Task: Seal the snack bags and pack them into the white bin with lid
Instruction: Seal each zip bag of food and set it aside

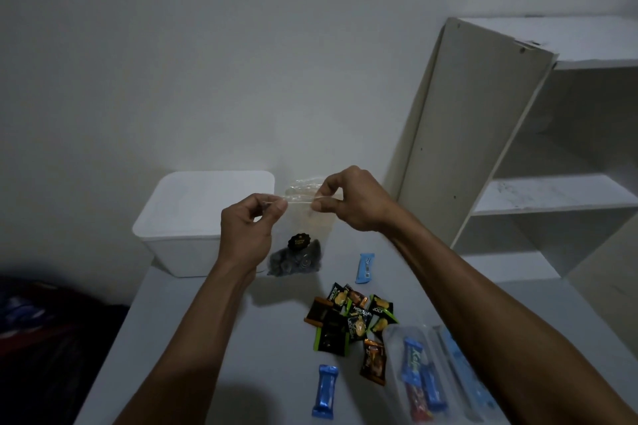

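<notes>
I hold a clear zip bag upright above the table, with dark snacks and a black round label in its lower part. My left hand pinches the left end of the bag's top strip. My right hand pinches the right end of the same strip. The white bin stands behind the bag at the table's far left, with its lid on.
Loose snack packets lie in a heap on the grey table, with blue wrapped bars nearby. Another clear bag with blue bars lies at the right. A white shelf unit stands at the right.
</notes>
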Action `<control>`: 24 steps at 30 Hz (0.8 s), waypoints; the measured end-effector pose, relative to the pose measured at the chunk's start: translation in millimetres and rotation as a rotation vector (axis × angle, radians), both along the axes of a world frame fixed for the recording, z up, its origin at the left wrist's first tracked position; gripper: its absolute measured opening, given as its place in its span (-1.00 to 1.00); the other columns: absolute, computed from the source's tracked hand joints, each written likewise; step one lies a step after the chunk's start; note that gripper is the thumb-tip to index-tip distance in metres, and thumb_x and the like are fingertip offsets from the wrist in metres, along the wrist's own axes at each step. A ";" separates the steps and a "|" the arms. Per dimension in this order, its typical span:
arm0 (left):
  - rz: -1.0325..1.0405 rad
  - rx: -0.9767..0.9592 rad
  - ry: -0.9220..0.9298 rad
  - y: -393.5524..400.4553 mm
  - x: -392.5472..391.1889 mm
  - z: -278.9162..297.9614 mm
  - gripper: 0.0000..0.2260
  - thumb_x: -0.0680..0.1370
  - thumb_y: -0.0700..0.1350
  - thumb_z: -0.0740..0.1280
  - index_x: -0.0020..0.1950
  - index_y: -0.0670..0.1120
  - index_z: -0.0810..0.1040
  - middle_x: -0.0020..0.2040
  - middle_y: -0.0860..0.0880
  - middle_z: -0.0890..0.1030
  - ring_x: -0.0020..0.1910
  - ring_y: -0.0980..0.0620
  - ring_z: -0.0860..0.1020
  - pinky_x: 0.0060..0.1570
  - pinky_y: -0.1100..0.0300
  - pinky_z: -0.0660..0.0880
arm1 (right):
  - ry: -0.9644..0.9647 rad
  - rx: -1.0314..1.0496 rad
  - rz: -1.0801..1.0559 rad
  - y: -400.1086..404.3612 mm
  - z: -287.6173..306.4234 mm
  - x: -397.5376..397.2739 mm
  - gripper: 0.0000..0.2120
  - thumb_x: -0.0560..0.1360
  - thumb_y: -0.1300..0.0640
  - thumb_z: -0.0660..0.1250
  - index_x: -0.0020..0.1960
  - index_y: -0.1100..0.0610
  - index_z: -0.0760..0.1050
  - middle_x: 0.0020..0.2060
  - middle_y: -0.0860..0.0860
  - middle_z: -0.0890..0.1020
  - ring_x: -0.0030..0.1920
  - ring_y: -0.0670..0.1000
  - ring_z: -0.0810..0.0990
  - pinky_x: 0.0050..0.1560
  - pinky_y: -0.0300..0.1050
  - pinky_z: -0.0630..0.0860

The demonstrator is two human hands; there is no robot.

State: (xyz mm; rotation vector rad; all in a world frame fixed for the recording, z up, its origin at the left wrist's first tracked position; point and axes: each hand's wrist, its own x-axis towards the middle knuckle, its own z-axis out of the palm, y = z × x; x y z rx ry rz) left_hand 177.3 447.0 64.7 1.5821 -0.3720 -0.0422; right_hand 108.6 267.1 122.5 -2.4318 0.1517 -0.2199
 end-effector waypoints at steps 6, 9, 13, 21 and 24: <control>0.008 -0.056 0.048 -2.4 6.8 0.2 -0.94 0.49 -0.20 0.46 -0.17 -0.08 0.65 -0.21 -0.05 0.64 -0.18 0.11 0.57 -0.08 0.25 0.50 | -0.015 0.049 0.004 -4.9 1.1 -2.2 -0.86 0.49 0.07 0.46 -0.02 0.13 0.65 -0.32 -0.19 0.58 -0.46 -0.37 0.51 -0.33 -0.33 0.35; -0.001 -0.062 0.050 -2.7 7.9 -0.6 -0.93 0.49 -0.21 0.46 -0.18 -0.06 0.65 -0.22 -0.03 0.64 -0.19 0.11 0.57 -0.11 0.29 0.50 | -0.031 0.048 -0.011 -6.4 -2.3 -1.2 -0.85 0.49 0.06 0.46 -0.05 0.14 0.65 -0.29 -0.13 0.63 -0.47 -0.38 0.50 -0.31 -0.28 0.37; 0.020 -0.071 0.071 -2.8 10.9 -1.2 -0.92 0.49 -0.21 0.46 -0.18 -0.05 0.65 -0.22 -0.04 0.64 -0.22 0.13 0.55 -0.19 0.31 0.46 | -0.032 0.121 -0.055 -9.2 -4.7 -0.4 -0.85 0.47 0.03 0.48 -0.11 0.12 0.64 -0.49 -0.25 0.58 -0.48 -0.41 0.49 -0.28 -0.27 0.39; 0.040 -0.104 0.148 -5.5 12.2 3.0 -0.93 0.49 -0.20 0.45 -0.16 -0.04 0.65 -0.20 -0.01 0.65 -0.22 0.16 0.57 -0.21 0.32 0.46 | -0.098 0.326 -0.139 -11.2 -13.0 1.5 -0.84 0.43 -0.02 0.50 -0.22 0.03 0.61 -0.16 -0.07 0.69 -0.37 -0.28 0.57 -0.13 -0.12 0.54; 0.020 -0.101 0.166 -3.9 12.1 2.7 -0.95 0.47 -0.18 0.48 -0.16 -0.04 0.65 -0.24 0.04 0.66 -0.24 0.19 0.58 -0.24 0.32 0.46 | -0.103 0.292 -0.154 -10.8 -17.7 0.6 -0.81 0.46 -0.03 0.47 -0.17 0.09 0.62 -0.11 -0.05 0.69 -0.50 -0.29 0.51 -0.15 -0.06 0.59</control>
